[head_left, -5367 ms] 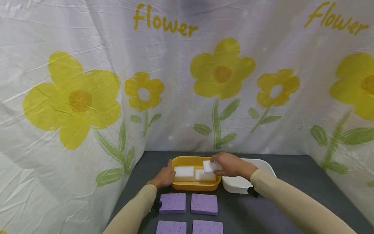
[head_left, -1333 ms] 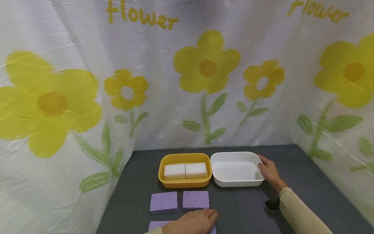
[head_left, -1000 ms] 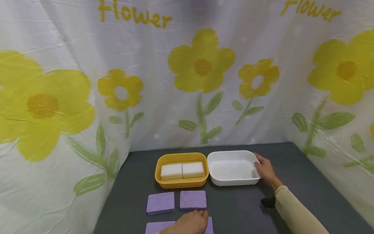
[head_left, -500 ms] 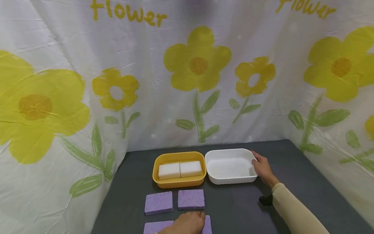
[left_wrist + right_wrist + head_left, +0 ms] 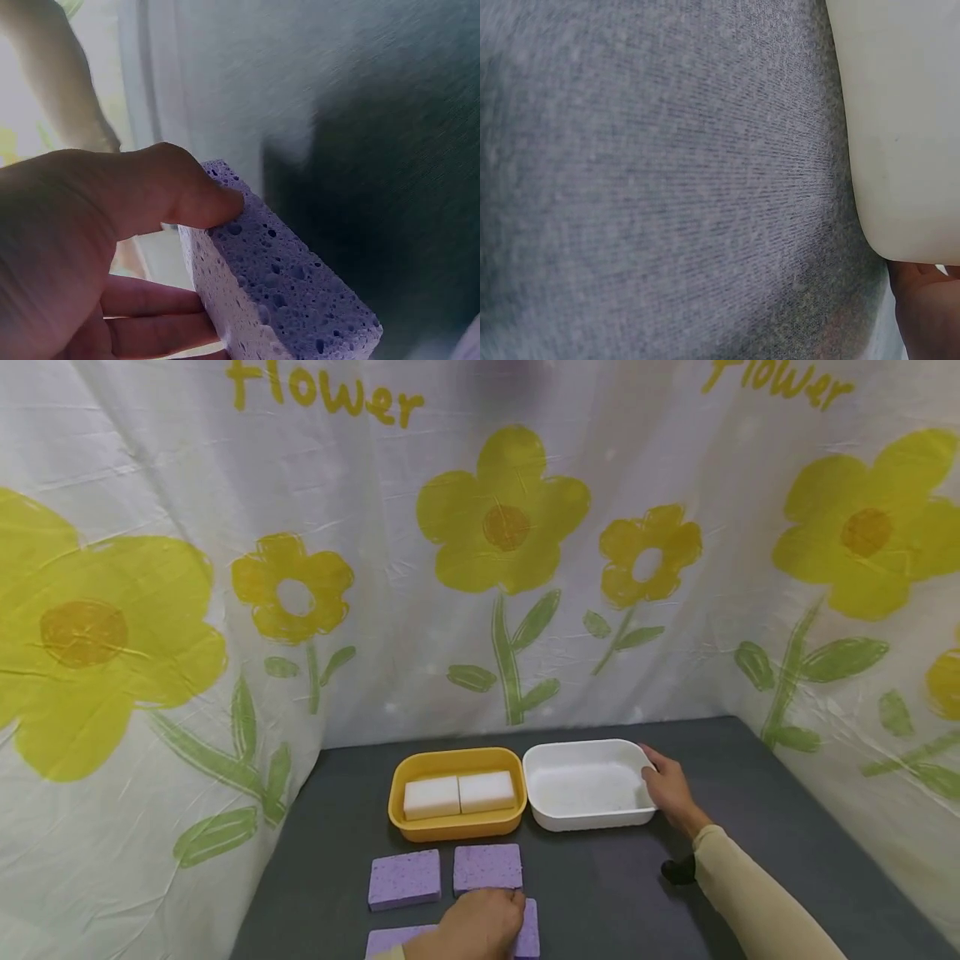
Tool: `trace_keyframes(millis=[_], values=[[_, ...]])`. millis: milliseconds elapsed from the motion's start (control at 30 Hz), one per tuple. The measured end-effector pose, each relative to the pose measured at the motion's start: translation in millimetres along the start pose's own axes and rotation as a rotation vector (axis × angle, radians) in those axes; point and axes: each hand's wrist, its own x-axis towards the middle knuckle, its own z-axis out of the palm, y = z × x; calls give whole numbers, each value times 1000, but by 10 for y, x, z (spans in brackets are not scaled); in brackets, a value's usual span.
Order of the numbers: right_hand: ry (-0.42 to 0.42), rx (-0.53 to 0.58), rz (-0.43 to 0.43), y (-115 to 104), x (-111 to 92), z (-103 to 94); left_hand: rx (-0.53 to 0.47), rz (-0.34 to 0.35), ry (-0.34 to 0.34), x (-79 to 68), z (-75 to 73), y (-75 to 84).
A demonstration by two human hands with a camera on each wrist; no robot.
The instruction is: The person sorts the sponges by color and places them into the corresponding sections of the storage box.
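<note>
My left hand [image 5: 476, 927] pinches a purple sponge [image 5: 528, 930] at the front of the table. In the left wrist view, thumb and fingers grip that porous sponge [image 5: 292, 277], tilted, with a dark shadow beside it. My right hand [image 5: 673, 789] holds the right end of a white plastic tray [image 5: 592, 820]; in the right wrist view the tray's wall [image 5: 907, 150] hides most of the hand [image 5: 930, 315]. Left of it, a yellow tray [image 5: 457, 831] contains white sponges, a left one [image 5: 431, 797] and a right one [image 5: 487, 792] visible.
Two purple sponges lie in front of the yellow tray: a left one [image 5: 405, 878] and a right one [image 5: 487, 867]. Another purple sponge [image 5: 397, 941] is partly cut off at the bottom edge. A dark grey cloth [image 5: 600, 893] covers the table; a flower-printed curtain [image 5: 390, 610] hangs behind.
Earlier my right hand held a white sponge over the yellow tray; it let go and took the white tray's end. My left hand left the yellow tray, gripped a purple sponge and raised it slightly.
</note>
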Motion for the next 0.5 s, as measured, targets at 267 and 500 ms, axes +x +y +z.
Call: trace_keyframes(millis=[267,500], values=[[9,9,-17,29,1,18,-104,-86,-132,230,-459,-91],[9,5,-26,30,5,12,5,-89,-36,498,-689,-182]])
